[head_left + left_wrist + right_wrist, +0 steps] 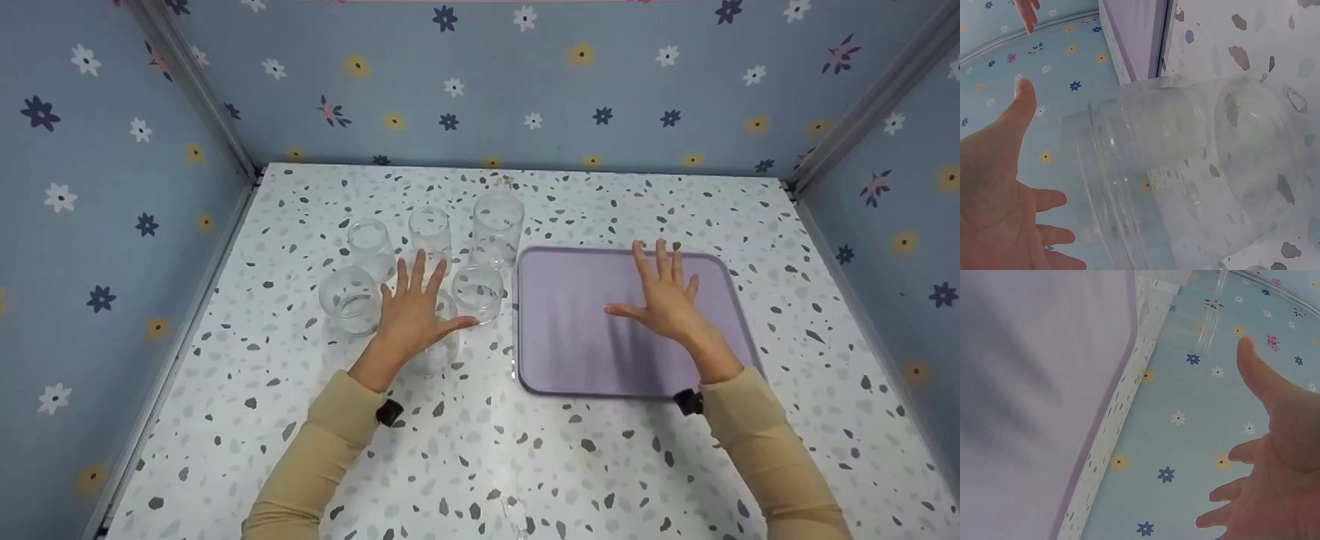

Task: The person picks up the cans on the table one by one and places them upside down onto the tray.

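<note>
My left hand [415, 304] is open with its fingers spread, held flat over a clear glass cup [444, 346] at the front of a cluster of glasses. In the left wrist view the palm [999, 185] stays apart from that cup [1196, 180] and holds nothing. My right hand [660, 292] is also open, fingers spread, palm down over a lavender tray [570, 337] with nothing on it. The right wrist view shows the open hand [1275, 455] beside the tray [1033, 399].
Several more clear glasses stand left of the tray: a tall one [496, 225], two at the back [430, 232] [371, 244], and two nearer [350, 300] [478, 292]. Blue floral walls [525, 90] enclose the speckled table [480, 450] on three sides.
</note>
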Action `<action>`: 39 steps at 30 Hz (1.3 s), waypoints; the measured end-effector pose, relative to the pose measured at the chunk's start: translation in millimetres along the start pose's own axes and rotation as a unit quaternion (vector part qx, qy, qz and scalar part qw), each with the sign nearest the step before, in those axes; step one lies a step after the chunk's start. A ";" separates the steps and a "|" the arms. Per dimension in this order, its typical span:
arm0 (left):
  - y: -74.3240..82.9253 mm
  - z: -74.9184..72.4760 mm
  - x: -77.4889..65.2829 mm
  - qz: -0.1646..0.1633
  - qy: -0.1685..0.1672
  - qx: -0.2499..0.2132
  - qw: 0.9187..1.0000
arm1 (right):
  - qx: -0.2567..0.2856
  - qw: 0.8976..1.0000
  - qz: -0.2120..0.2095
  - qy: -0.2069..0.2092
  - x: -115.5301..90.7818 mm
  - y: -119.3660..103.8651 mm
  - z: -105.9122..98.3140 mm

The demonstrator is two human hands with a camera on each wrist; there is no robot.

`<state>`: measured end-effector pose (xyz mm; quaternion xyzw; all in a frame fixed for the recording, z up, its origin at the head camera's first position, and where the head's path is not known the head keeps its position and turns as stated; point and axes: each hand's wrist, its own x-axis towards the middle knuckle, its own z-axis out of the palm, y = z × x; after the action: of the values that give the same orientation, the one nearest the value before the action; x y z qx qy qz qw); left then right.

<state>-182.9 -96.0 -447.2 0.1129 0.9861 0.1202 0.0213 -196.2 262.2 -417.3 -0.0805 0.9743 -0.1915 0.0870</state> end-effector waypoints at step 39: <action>2.6 4.2 -16.4 -0.022 0.044 -0.037 0.998 | 0.054 0.992 -0.070 0.086 -5.0 5.5 24.5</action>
<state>-166.0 -96.3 -450.3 0.0850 0.9831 0.1612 -0.0156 -187.1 259.4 -441.1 -0.1267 0.9584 -0.2558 -0.0067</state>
